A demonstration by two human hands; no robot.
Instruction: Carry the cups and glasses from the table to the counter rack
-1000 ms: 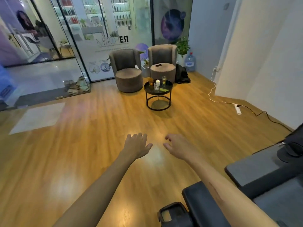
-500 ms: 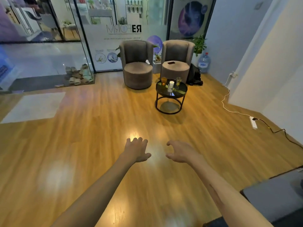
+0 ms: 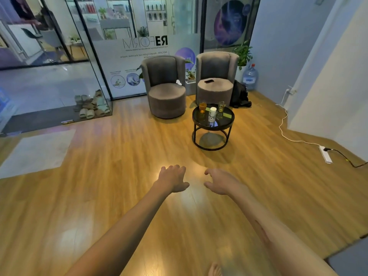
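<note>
Head view looks down a wooden floor (image 3: 111,196) toward a small round black desk (image 3: 231,121) right of centre in the upper half of the frame, where the task's things stand: an amber glass (image 3: 202,108) at its left, a white cup (image 3: 212,112) in the middle and a clear glass (image 3: 221,106) at its right, all upright and near one another. Both glasses look part full, so they would likely be weighty, smooth and breakable, best taken round the lower wall and kept level; the cup seems light and could crush if squeezed. Left hand (image 3: 172,179) and right hand (image 3: 220,183) hover at frame centre, well apart from the desk, fingers loosely spread and holding nothing. That glossy desk top may let a wet base slide. Two grey armchairs (image 3: 165,86) sit behind it, a white power strip (image 3: 325,154) and cable lie at right, and no counter rack is in view.
</note>
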